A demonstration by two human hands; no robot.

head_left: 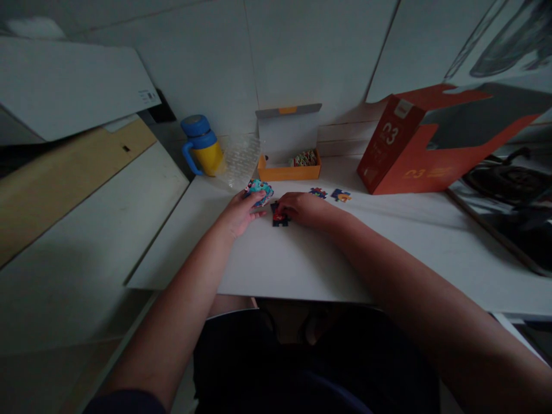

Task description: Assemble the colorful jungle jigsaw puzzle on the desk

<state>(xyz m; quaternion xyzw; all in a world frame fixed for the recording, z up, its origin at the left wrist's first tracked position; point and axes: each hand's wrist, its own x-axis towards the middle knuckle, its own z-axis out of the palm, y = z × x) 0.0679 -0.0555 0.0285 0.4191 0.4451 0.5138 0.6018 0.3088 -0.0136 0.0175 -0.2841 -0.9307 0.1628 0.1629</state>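
My left hand [240, 213] grips a small bunch of colourful jigsaw puzzle pieces [261, 187], mostly turquoise on the visible side, at the middle of the white table. Just to its right, my right hand [305, 209] has its fingers bent down onto a dark puzzle piece with a red patch [280, 221], which lies on or very near the tabletop. The fingertips partly cover that piece. Beyond my right hand lie a blue and red puzzle piece [318, 192] and a blue and orange puzzle piece [341, 195], apart from each other.
An orange box [290, 173] with its lid raised holds more pieces at the back. Left of it are a crumpled clear plastic bag [241, 161] and a blue and yellow jug [207, 150]. A large red carton [405, 158] stands right, and cardboard boxes [86, 172] line the left.
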